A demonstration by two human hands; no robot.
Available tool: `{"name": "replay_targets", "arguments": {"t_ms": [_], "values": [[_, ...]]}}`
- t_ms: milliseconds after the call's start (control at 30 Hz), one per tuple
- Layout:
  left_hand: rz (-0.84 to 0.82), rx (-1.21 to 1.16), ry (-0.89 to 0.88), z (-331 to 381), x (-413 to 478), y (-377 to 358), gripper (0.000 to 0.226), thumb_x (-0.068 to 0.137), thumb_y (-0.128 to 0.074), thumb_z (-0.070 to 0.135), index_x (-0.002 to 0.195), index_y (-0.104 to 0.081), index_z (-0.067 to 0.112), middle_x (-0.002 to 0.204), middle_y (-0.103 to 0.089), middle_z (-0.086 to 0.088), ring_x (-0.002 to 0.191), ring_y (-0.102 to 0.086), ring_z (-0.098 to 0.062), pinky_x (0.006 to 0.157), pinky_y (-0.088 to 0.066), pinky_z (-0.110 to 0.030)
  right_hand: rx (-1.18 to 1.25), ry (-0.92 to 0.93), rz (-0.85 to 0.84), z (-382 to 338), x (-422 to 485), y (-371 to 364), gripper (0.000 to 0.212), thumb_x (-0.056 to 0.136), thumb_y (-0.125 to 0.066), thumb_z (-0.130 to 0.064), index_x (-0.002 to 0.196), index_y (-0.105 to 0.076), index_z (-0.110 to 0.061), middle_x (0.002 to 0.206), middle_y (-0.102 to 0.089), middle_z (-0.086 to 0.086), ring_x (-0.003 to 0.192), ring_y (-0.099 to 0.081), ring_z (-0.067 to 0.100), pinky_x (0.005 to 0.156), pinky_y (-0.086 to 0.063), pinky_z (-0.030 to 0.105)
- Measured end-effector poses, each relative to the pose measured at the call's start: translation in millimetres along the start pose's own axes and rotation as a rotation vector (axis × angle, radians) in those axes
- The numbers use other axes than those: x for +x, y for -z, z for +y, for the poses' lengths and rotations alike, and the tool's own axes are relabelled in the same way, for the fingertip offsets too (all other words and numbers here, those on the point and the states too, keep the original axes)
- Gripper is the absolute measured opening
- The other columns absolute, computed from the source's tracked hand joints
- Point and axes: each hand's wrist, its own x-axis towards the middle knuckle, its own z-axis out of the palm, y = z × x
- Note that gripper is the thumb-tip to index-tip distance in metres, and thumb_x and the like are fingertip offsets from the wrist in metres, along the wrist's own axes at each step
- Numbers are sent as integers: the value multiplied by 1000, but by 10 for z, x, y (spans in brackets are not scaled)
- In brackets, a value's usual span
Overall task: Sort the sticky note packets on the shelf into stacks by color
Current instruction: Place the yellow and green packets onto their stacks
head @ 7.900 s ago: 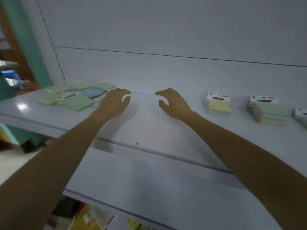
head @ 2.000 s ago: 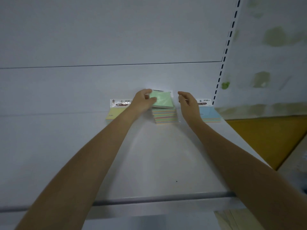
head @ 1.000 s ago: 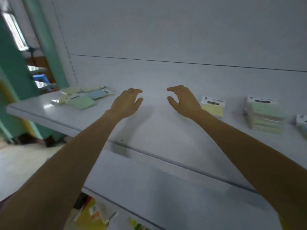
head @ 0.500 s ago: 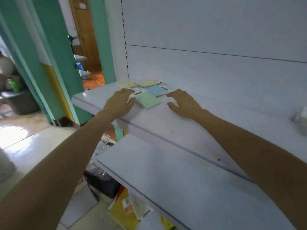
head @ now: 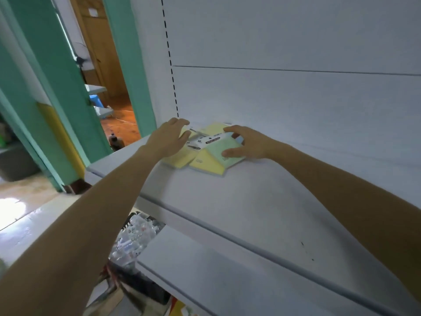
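Observation:
A loose pile of sticky note packets lies at the left end of the white shelf (head: 250,201). A green packet (head: 222,148) with a white header card is on top, and my right hand (head: 248,142) grips it between thumb and fingers. Under it lies a yellow packet (head: 206,164); another yellow packet (head: 178,160) lies further left and one more yellow packet (head: 216,128) at the back. A sliver of a blue packet (head: 239,139) shows behind my right fingers. My left hand (head: 169,137) lies flat, fingers spread, on the left part of the pile.
The shelf's left end (head: 91,169) drops off beside a green door frame (head: 66,110). A lower white shelf (head: 227,281) juts out below. A dark box of clear packets (head: 134,240) stands on the floor underneath. The white back panel (head: 284,99) rises right behind the pile.
The view has closed in on the pile at the shelf's left end. My right hand has moved left onto the green packet and gripped it; my left hand has settled onto the pile.

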Motion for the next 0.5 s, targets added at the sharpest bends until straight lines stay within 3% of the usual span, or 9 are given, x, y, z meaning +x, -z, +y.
{"name": "replay_targets", "arguments": {"t_ms": [200, 300, 400, 500], "values": [[-118, -28, -92, -193, 438, -221, 41, 96, -39, 28, 135, -40, 17, 135, -45, -14, 122, -46, -32, 104, -39, -47, 116, -133, 152, 144, 25, 56, 53, 83, -64, -15, 132, -44, -19, 128, -48, 7, 104, -46, 15, 87, -36, 23], [-166, -50, -145, -184, 643, -275, 42, 97, -36, 31, 138, -38, 22, 131, -50, -16, 123, -45, -32, 104, -38, -46, 141, -246, 262, 186, -33, 60, 44, 82, -57, -5, 124, -51, -18, 119, -51, 8, 97, -47, 18, 85, -42, 31], [-252, -99, -181, -100, 845, -310, 44, 98, -34, 34, 141, -33, 23, 140, -47, -15, 128, -43, -32, 106, -35, -41, 128, -321, 397, 184, -129, 28, 44, 81, -56, -4, 123, -52, -17, 123, -54, 13, 95, -51, 22, 83, -43, 31], [-348, -138, -154, 5, 999, -378, 54, 95, -38, 44, 144, -27, 23, 150, -35, -12, 136, -35, -31, 111, -29, -41, 47, -367, 532, 197, -223, -9, 42, 83, -60, -11, 124, -52, -15, 127, -51, 14, 110, -51, 27, 83, -35, 23]]}}
